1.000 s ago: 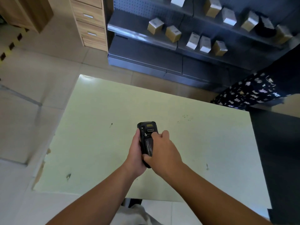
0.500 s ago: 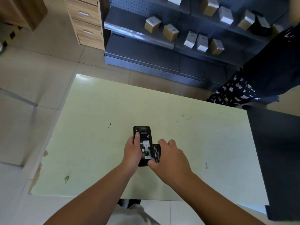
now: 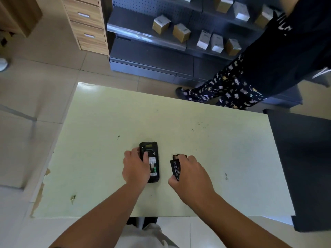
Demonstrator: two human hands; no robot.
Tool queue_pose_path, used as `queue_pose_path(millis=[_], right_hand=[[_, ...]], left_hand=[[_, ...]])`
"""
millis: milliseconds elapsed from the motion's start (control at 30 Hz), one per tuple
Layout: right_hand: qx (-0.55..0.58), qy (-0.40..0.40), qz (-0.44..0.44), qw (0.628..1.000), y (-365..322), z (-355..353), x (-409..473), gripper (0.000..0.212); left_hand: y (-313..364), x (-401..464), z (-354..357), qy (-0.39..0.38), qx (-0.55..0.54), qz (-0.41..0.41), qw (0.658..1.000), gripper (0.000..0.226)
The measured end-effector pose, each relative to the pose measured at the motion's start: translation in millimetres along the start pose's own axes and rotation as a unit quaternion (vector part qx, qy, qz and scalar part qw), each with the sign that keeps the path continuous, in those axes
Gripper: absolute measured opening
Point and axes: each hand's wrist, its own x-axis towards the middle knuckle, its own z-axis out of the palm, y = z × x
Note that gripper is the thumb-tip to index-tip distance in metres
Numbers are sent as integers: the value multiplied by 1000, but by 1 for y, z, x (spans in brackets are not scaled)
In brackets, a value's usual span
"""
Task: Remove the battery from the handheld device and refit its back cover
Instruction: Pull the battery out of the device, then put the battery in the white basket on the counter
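The black handheld device lies face down on the pale green table. Its back is open, showing white labels and a green part inside the compartment. My left hand grips its left side, with the thumb resting across the open back. To the right, and apart from the device, my right hand is closed on a flat black battery with small white print. The battery is tilted on edge just above the tabletop. I cannot pick out a separate back cover.
Another person in patterned trousers stands at the table's far right corner. A dark surface adjoins the table on the right. Behind are a shelf unit with small boxes and a wooden drawer cabinet.
The device went from held upright in both hands to lying on the table. My right hand pulled the black battery off its back and carried it to the right.
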Motion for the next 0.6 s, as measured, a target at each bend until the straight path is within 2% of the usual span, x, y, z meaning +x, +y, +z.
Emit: queue_pose_path(millis=[200,367,600], right_hand=[[-14,27,-8,1000,13,-11,-14,43],[-33,40,3,999,45,-22,-25,37],[-32,53,58,996,129,-38,-56,33]], left_hand=[[-9,-17,-5,29,-37,102,994,27],[-6,-45,7,-30,-51,165,985,19],[20,-97,43,-131,-4,257,958,16]])
